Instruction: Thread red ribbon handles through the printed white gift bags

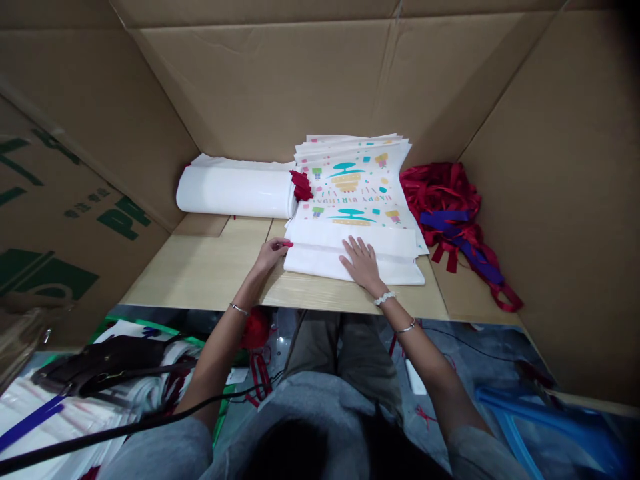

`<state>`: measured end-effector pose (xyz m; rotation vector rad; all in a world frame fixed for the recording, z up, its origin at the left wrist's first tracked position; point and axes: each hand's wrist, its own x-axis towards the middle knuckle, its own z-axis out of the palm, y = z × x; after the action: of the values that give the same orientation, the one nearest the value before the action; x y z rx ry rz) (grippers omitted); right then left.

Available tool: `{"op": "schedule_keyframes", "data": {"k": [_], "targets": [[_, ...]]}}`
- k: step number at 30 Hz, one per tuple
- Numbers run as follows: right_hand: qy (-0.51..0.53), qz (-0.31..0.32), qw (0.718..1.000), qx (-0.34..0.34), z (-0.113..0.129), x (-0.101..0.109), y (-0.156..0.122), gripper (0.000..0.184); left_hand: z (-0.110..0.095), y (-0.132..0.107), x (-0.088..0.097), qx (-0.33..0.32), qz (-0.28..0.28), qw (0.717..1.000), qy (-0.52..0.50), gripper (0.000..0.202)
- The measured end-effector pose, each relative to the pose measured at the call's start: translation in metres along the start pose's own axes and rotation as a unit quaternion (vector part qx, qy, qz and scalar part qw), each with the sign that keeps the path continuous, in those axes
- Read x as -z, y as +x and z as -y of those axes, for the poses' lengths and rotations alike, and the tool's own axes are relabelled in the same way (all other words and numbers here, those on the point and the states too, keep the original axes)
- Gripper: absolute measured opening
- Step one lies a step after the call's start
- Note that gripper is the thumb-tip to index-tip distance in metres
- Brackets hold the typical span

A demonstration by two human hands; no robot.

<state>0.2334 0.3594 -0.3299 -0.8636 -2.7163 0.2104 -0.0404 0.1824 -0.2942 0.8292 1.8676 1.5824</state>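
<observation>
A white sheet [320,262], folded over on itself, lies along the front of a stack of printed sheets [373,193] marked "HAPPY BIRTHDAY" with cakes and gifts. My right hand [362,263] rests flat on the folded part, fingers spread. At its left end, my left hand [273,253] pinches a small red ribbon [289,245] against the sheet's edge; most of that ribbon is hidden. Behind my left hand lies a pile of folded white sheets [235,189], with red ribbon ends [301,185] bunched at its right side.
Cardboard walls [265,80] enclose the wooden table [200,267] at the back and sides. A heap of red ribbons [440,190] with purple strips [480,263] lies on the right. Below are a dark bag [105,360] at left and a blue plastic stool [550,427] at right.
</observation>
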Motion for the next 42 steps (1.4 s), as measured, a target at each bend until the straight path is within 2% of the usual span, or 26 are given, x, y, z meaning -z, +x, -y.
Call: {"op": "schedule_keyframes", "data": {"k": [4,6,8,11,13,14,16,19,21,26,34,37,39,42], "targets": [[0.003,0.005,1.000,0.001,0.000,0.000,0.000,0.063,-0.004,0.000,0.002,0.016,0.004,0.999,0.040,0.015],[0.003,0.009,1.000,0.001,0.000,0.001,0.000,0.063,-0.006,-0.001,0.004,0.006,-0.012,0.994,0.112,0.012],[0.007,0.011,1.000,0.000,0.000,0.002,0.000,0.063,-0.007,-0.001,0.010,-0.014,-0.032,0.975,0.218,0.013],[0.014,0.012,1.000,0.000,0.000,0.002,0.000,0.062,-0.010,-0.001,0.023,-0.065,-0.110,0.931,0.342,0.015],[0.019,0.013,1.000,0.000,0.000,0.002,0.000,0.062,-0.014,-0.001,0.032,-0.103,-0.171,0.911,0.361,0.015],[0.020,0.013,1.000,0.000,0.000,0.002,0.000,0.062,-0.016,-0.001,0.036,-0.120,-0.179,0.910,0.355,0.014],[0.020,0.011,1.000,0.003,-0.001,0.000,0.000,0.061,-0.022,0.000,0.038,-0.139,-0.128,0.926,0.326,0.008],[0.013,0.007,1.000,0.009,-0.002,-0.002,-0.001,0.061,-0.032,0.004,0.033,-0.135,0.027,0.950,0.280,0.014],[0.006,0.007,1.000,0.014,-0.002,-0.003,-0.001,0.062,-0.037,0.010,0.026,-0.122,0.088,0.953,0.264,0.014],[-0.009,0.012,1.000,0.023,-0.001,-0.004,-0.003,0.063,-0.049,0.029,0.014,-0.057,0.137,0.955,0.258,0.010],[-0.010,0.001,1.000,0.030,0.001,-0.005,-0.003,0.063,-0.063,0.051,0.007,-0.033,0.262,0.922,0.282,0.012],[-0.012,-0.006,1.000,0.029,0.001,-0.005,-0.004,0.062,-0.064,0.062,0.010,0.014,0.260,0.933,0.250,0.019],[-0.011,-0.009,0.999,0.030,0.001,-0.005,-0.004,0.062,-0.065,0.067,0.014,0.020,0.216,0.941,0.259,0.022],[-0.005,-0.009,0.999,0.036,0.001,-0.005,-0.005,0.062,-0.071,0.068,0.023,-0.013,0.142,0.945,0.295,0.024]]}}
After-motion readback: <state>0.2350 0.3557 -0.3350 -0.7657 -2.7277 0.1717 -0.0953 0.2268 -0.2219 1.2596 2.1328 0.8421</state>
